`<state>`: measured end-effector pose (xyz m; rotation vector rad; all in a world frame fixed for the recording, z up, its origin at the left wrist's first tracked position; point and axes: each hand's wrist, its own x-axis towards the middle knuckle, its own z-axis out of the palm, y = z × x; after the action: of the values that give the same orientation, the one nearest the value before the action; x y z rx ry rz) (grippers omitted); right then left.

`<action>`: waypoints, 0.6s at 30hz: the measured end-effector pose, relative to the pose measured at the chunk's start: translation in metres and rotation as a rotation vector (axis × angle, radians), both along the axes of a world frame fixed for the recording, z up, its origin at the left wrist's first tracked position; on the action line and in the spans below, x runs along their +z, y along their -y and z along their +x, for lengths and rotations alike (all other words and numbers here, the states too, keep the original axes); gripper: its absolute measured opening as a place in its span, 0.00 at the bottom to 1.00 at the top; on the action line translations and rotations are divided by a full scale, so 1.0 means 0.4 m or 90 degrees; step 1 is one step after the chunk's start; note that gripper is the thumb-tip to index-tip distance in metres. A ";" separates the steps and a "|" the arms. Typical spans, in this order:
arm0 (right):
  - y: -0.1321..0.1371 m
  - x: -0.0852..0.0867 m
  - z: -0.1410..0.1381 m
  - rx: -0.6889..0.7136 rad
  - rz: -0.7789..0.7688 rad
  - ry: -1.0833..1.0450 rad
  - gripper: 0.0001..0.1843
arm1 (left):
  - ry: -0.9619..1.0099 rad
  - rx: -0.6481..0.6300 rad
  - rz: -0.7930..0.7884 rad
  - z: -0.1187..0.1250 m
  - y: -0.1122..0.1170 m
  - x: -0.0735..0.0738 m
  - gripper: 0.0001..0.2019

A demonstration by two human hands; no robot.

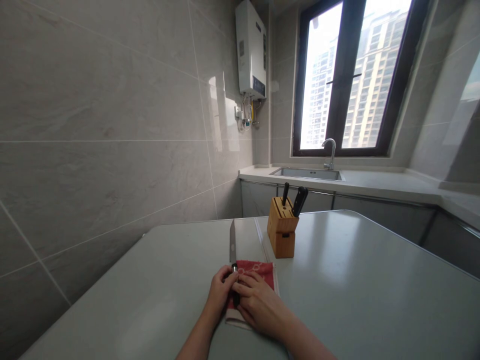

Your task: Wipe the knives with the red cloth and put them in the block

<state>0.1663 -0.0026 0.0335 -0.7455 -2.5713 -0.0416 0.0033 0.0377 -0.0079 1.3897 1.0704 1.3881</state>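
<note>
A kitchen knife (233, 245) points away from me, its blade bare and its black handle between my hands. My left hand (220, 287) closes on the handle from the left, with the thumb by the bolster. From the right, my right hand (258, 302) bends its fingers over the lower handle; its palm side is hidden. Under the hands lies a folded red cloth (265, 271) with a white border and pale pattern. Beyond it stands a wooden knife block (283, 235) holding two black-handled tools.
The pale table (180, 280) has a seam running past the block. Behind it is a counter (390, 180) with a sink (307, 173) and tap (330, 152) under a window. A tiled wall (112, 110) rises on the left, and a white water heater (252, 55) hangs in the corner.
</note>
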 end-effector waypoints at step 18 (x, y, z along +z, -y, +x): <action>-0.023 -0.022 0.025 -0.032 0.090 -0.096 0.10 | 0.103 0.063 -0.058 -0.011 0.003 0.014 0.12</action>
<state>0.1763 0.0066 0.0248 -0.7318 -2.3789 -0.1740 -0.0013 0.0364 -0.0023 1.1520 1.0933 1.4779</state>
